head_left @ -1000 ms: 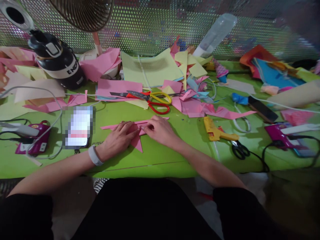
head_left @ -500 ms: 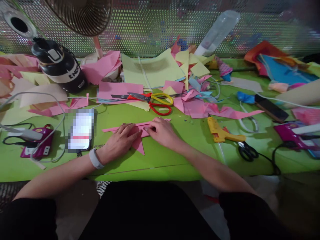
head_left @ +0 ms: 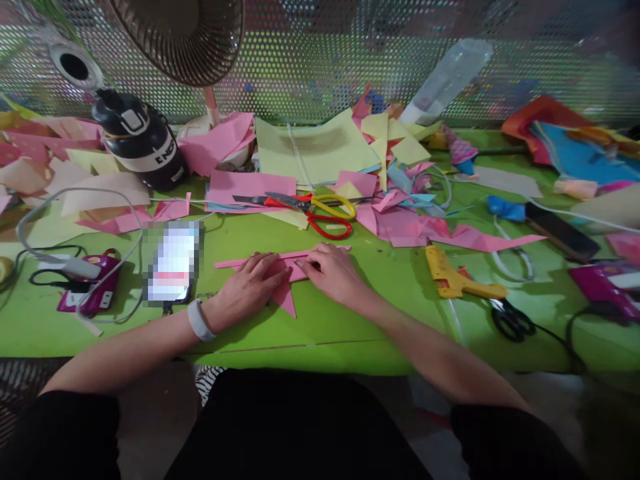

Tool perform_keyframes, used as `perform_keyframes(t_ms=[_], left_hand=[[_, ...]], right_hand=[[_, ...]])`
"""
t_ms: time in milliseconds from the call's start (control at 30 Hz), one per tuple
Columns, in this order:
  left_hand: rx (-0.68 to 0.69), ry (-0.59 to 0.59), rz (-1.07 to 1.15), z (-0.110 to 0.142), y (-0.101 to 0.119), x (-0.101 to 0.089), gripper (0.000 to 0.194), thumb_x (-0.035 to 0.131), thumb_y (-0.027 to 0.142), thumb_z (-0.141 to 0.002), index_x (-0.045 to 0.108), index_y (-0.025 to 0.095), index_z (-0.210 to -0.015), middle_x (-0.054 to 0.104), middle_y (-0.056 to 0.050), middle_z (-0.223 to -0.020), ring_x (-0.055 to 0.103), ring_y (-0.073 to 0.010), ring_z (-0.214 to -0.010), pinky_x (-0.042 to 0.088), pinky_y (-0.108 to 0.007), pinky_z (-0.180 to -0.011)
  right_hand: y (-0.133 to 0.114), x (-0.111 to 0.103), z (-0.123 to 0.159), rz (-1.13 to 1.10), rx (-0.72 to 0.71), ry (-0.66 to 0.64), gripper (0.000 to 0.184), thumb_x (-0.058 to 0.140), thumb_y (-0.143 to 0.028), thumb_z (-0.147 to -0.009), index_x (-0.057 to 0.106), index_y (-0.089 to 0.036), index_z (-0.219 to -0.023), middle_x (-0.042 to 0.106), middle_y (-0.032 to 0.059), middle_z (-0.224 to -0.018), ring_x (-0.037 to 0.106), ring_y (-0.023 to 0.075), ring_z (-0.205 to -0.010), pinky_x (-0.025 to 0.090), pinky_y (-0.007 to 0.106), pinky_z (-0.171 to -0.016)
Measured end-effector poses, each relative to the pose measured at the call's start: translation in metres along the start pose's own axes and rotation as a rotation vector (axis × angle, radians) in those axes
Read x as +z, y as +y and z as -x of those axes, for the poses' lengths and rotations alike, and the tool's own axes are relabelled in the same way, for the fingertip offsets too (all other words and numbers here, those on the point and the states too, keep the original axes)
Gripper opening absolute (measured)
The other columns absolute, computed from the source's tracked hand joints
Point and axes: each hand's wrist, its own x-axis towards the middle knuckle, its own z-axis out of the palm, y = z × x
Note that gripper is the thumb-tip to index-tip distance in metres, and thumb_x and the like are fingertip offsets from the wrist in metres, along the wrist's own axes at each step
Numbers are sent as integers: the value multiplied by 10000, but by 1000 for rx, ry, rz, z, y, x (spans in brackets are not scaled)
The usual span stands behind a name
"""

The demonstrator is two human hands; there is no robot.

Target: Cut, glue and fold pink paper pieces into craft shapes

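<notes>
Folded pink paper (head_left: 285,299) lies on the green table, with a pointed corner toward me and a long narrow pink strip (head_left: 227,264) across its far side. My left hand (head_left: 253,285) rests flat on the left part of the paper, fingers stretched out, a pale band on its wrist. At the paper's right part, my right hand (head_left: 333,270) has its fingers curled, thumb and forefinger pinched together at the folded edge. The exact grip of those fingertips is partly hidden. Beyond the hands lie scissors (head_left: 333,217) with red and yellow handles.
To the left are a phone (head_left: 173,263), a black bottle (head_left: 143,143) and a purple power strip (head_left: 103,283) with cables. A yellow glue gun (head_left: 463,283) and black-handled scissors (head_left: 513,320) lie right. Paper sheets (head_left: 320,147) and a fan (head_left: 183,33) stand at the back.
The whole view has shifted, so things appear slightly further right and lower. Both hands keep nearly the same position on the pink paper.
</notes>
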Motion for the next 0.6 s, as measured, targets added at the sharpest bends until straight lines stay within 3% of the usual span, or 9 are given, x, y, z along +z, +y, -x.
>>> perform_keyframes(t_ms=[200, 600], left_hand=[[-11, -12, -9, 0, 1, -1, 476, 477, 138, -935, 483, 144, -1411, 488, -213, -1405, 464, -348, -1338, 435, -581, -1090], [48, 60, -43, -1, 3, -6, 358, 498, 151, -961, 561, 129, -1313, 586, -166, -1366, 526, -295, -1315, 378, -559, -1158]], right_hand=[[-5, -1, 0, -6, 35, -9, 198, 692, -310, -901, 700, -200, -737, 592, 34, -767, 560, 189, -754, 394, 330, -700], [-7, -2, 0, 3, 54, -21, 151, 705, -256, -889, 698, -191, -753, 605, 31, -804, 565, 188, -787, 401, 340, -748]])
